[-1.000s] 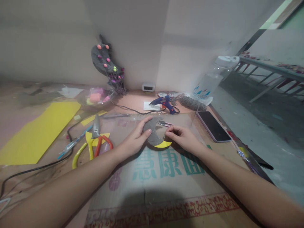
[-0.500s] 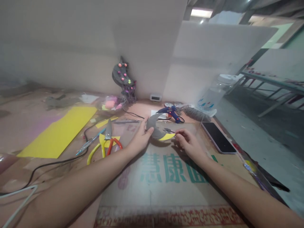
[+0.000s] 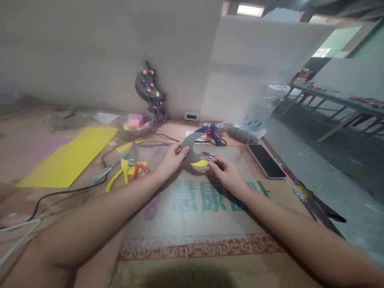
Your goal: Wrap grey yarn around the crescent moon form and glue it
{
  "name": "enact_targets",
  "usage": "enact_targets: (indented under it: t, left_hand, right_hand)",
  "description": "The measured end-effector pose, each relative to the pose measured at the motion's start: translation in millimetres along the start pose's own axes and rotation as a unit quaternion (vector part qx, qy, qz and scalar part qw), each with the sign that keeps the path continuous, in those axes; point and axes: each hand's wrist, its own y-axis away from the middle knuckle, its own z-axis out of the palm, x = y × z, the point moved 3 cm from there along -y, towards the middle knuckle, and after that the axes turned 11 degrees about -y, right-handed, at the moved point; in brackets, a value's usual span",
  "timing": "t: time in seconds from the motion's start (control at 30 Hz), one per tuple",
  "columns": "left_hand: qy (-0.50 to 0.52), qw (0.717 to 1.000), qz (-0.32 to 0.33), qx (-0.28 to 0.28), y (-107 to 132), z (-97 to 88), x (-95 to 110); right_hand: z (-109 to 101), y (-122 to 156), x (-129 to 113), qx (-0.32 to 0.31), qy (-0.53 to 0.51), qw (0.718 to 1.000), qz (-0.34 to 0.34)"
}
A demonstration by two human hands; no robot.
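Observation:
A grey crescent (image 3: 189, 141) is pinched at its left outer curve between the thumb and fingers of my left hand (image 3: 174, 159). On its lower end shows a yellow patch (image 3: 199, 163). My right hand (image 3: 224, 170) is closed at that end, thumb and fingertips together on the tip, which they hide. Just behind the right fingers is a slim dark, metallic tool (image 3: 207, 155), too blurred to name. A blue glue gun (image 3: 214, 135) with a small red light lies beyond the crescent.
Snips (image 3: 132, 159) with yellow and orange handles, a yellow sheet (image 3: 69, 158) and a black cord (image 3: 63, 193) lie left. A phone (image 3: 266, 161) and plastic bottle (image 3: 260, 108) are on the right. A decorated grey crescent (image 3: 146, 85) stands against the board. Cardboard (image 3: 180, 228) lies under my hands.
The whole view has shifted, so things sit higher and further left. My right fingers have come in further over the crescent's yellow tip. The left hand keeps its hold.

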Motion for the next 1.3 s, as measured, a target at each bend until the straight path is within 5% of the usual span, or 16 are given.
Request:
enact_targets:
  t: [0.37,0.73,1.07,1.3]
  left_hand:
    - [0.04,0.998,-0.046,-0.002,0.8,-0.9,-0.7]
    - [0.056,0.998,-0.03,-0.019,2.5,2.1,1.3]
    - [0.056,0.997,-0.036,-0.036,2.0,3.4,-1.5]
    - [0.065,0.996,0.001,-0.067,2.7,6.3,-2.9]
  right_hand:
    - [-6.8,-6.3,1.8,0.008,-0.023,1.0,0.003]
    - [-14.2,-8.4,6.3,0.101,-0.031,0.994,0.014]
    - [-14.0,-15.3,17.5,0.087,-0.019,0.994,-0.064]
    - [-11.6,-8.1,9.6,0.057,-0.047,0.997,-0.019]
